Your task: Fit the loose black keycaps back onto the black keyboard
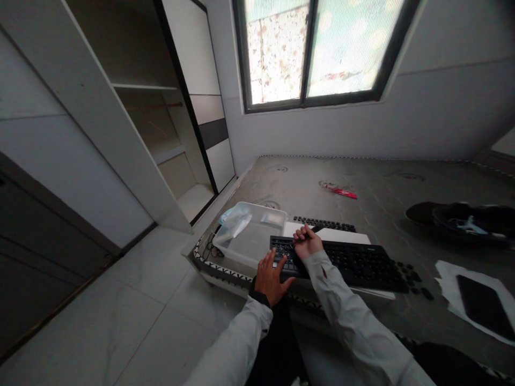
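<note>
Spreading its fingers on the lower-centre keyboard (354,262), the left hand (271,281) is probably bracing it; the right hand (309,245) is gripping a dark handle (317,228).

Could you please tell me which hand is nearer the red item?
Right. The right hand is over the keyboard, short of the red item and slightly left; the left hand is farther left and nearer the person.

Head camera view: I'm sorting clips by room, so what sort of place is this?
Probably a bedroom: the keyboard lies on what looks like a mattress with piped edges, and an open wardrobe with shelves and a hanging rail stands at picture left.
</note>
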Action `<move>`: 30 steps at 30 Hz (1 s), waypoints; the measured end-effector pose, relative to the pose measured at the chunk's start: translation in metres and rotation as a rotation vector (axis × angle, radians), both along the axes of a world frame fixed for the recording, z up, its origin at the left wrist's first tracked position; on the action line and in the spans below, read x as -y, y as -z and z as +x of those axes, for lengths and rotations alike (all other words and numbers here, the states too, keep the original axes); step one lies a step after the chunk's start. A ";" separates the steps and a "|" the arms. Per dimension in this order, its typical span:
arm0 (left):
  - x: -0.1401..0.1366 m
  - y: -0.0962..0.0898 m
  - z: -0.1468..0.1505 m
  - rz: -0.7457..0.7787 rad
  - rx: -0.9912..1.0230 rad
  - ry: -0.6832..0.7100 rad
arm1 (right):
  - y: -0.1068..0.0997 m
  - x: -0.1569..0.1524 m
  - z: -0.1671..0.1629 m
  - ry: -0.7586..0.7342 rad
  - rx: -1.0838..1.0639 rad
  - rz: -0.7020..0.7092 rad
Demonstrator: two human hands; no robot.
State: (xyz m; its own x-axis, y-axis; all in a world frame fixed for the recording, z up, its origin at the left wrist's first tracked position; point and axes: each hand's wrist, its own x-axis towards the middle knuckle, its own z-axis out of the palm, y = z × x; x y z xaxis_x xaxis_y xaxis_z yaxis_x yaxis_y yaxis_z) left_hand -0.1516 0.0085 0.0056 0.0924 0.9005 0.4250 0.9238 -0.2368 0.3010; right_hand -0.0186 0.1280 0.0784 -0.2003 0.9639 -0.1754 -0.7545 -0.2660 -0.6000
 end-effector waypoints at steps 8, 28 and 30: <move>-0.003 0.001 -0.004 -0.019 0.026 0.018 | 0.017 -0.012 -0.021 -0.042 0.029 -0.057; -0.002 -0.004 -0.004 -0.066 0.056 0.010 | 0.038 -0.021 -0.057 0.063 0.203 -0.114; -0.002 -0.004 -0.004 -0.075 0.056 0.009 | 0.041 -0.024 -0.062 0.107 0.224 -0.119</move>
State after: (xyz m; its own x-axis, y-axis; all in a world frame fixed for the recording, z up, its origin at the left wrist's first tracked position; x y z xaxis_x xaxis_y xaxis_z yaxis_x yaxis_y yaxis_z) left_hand -0.1559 0.0108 0.0091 0.0786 0.9290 0.3616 0.9027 -0.2202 0.3696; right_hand -0.0807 0.1524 0.0375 -0.0418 0.9476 -0.3167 -0.6343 -0.2701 -0.7244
